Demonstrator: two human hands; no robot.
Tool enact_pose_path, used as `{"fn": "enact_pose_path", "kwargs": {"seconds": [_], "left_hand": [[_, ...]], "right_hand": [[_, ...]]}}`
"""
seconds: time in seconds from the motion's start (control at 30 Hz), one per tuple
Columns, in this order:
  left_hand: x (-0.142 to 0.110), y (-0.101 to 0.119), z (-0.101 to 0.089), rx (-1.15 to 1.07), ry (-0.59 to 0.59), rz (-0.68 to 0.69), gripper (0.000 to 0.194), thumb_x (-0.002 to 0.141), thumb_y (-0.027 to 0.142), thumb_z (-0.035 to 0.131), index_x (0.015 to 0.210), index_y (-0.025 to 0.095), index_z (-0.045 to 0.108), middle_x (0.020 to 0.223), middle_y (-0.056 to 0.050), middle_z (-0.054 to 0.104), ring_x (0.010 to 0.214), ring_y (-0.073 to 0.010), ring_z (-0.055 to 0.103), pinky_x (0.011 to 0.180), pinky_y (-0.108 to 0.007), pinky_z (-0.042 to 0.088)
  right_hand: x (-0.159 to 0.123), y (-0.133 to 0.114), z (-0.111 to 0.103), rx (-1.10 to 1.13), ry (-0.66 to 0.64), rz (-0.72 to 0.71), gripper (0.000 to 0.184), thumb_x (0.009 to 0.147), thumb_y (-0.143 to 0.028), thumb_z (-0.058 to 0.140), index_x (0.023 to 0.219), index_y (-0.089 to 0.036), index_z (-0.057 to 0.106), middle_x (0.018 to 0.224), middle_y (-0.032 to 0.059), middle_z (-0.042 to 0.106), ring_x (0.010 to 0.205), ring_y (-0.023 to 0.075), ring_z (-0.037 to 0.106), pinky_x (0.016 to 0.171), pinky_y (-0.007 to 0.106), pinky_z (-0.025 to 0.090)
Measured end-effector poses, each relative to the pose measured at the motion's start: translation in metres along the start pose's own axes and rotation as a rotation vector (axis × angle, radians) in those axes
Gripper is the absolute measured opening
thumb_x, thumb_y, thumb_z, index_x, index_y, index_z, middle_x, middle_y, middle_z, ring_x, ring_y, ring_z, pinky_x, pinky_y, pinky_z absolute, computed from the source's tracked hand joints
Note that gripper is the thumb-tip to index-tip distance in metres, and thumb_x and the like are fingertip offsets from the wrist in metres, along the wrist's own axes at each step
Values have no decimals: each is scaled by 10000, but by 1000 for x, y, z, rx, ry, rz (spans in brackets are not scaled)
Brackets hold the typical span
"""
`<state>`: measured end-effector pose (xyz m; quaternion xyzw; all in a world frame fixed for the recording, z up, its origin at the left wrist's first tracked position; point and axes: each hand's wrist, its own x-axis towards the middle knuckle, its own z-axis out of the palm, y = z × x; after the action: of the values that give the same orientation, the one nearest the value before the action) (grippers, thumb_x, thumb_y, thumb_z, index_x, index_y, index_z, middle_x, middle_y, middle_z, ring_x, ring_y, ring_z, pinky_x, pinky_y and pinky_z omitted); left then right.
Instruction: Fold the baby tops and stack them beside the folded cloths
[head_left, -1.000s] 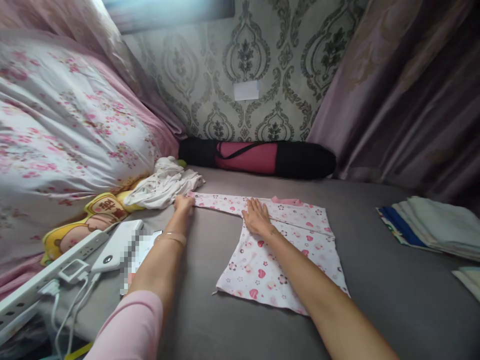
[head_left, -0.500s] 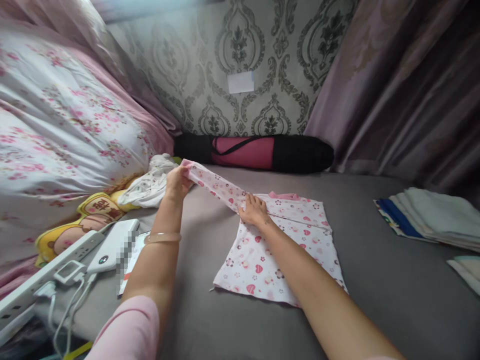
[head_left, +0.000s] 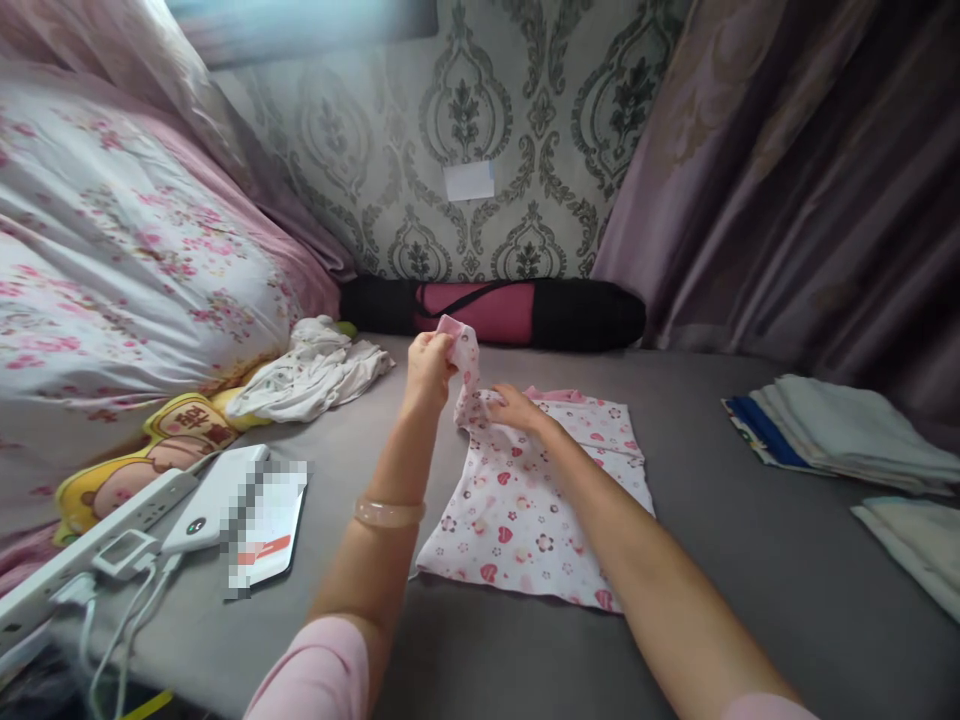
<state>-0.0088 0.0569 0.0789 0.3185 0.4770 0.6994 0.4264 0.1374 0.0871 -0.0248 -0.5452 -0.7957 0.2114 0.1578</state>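
Note:
A white child's shirt [head_left: 517, 530] printed with pink hearts and flowers lies spread on the grey bed sheet. Its left sleeve [head_left: 466, 365] is lifted and bent over, with the pink cuff pinched in my left hand [head_left: 431, 368]. My right hand [head_left: 511, 408] rests on the shirt at the base of that sleeve, fingers stretched out over the cloth; some fingertips are hidden by the fabric. Part of the shirt's right side is covered by my right forearm.
A black and pink bag [head_left: 480, 312] lies along the wall. Folded cloths [head_left: 847, 430] are stacked at right. On the left are a crumpled white cloth [head_left: 315, 370], a yellow plush [head_left: 180, 430], a power strip [head_left: 97, 545], a white power bank [head_left: 217, 500] and a phone [head_left: 274, 540].
My left hand has carried the cuff to the right, toward my right hand. The sleeve, stretched straight out before, is now slack and folded upward. The view has shifted slightly.

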Motion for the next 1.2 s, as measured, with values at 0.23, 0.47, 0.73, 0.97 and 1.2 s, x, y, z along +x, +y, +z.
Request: {"fn": "enact_pose_path", "kwargs": {"seconds": [0.23,0.47,0.73,0.97,1.2], "left_hand": [[-36,-53,51,124,-90,36,85,780,235,539,833,184,496,682,29,514,618,-107,558,604,-227,474],[-79,-87,63,390,-506,151,278,942,408,457,1111,203,539,1171,-85,644,1116,-200,591,937,-305,462],[-32,-117,9,625,-87,174,332,960,259,313,1227,167,487,1223,-132,633,1189,-206,563,1027,-343,405],[-19,-141,-15,818,-155,147,472,859,119,367,1319,169,463,1276,-143,615,1229,-252,542,1051,-411,392],[-22,-159,-18,1010,-312,225,528,836,115,428,1359,177,475,1397,-159,520,1353,-335,406,1148,-559,176]], "right_hand": [[-47,33,-35,1095,15,362,393,974,-390,327,1175,-132,545,1205,166,641,992,213,672,881,376,515],[-74,73,-48,1191,40,420,722,926,-651,44,1165,-168,525,1081,178,671,957,271,673,763,469,554],[-82,86,-54,1348,181,526,274,881,-422,581,1047,-205,564,1020,89,673,926,213,658,722,385,615],[-82,100,-54,1155,419,629,106,758,-96,597,818,-181,578,729,2,630,604,103,598,514,203,575],[-83,118,-53,723,518,690,205,727,-192,588,925,-156,627,768,37,668,568,127,606,453,197,478]]}}
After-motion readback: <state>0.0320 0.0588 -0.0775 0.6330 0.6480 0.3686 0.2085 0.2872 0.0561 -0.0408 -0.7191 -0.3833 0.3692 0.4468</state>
